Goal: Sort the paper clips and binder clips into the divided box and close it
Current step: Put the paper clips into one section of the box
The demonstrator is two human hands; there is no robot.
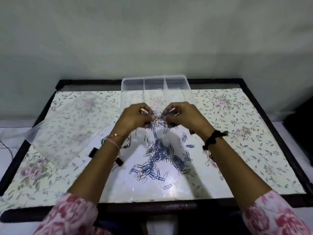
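A heap of blue and silver paper clips (160,156) lies on the table in front of me. My left hand (135,117) and my right hand (182,114) are raised together above the heap, both closed on one tangled bunch of paper clips (158,122) that dangles between them. Just behind the hands stands the clear divided box (155,85), open, its compartments looking empty. Its clear lid (67,126) lies flat to the left. Black binder clips (93,152) (119,161) rest beside my left forearm, and another binder clip (210,156) is by my right wrist.
The table (254,133) has a floral cover and a dark raised frame around its edge. A plain wall rises directly behind it. A dark object (303,122) stands off the table's right side. Loose single clips (167,186) are scattered toward the front edge.
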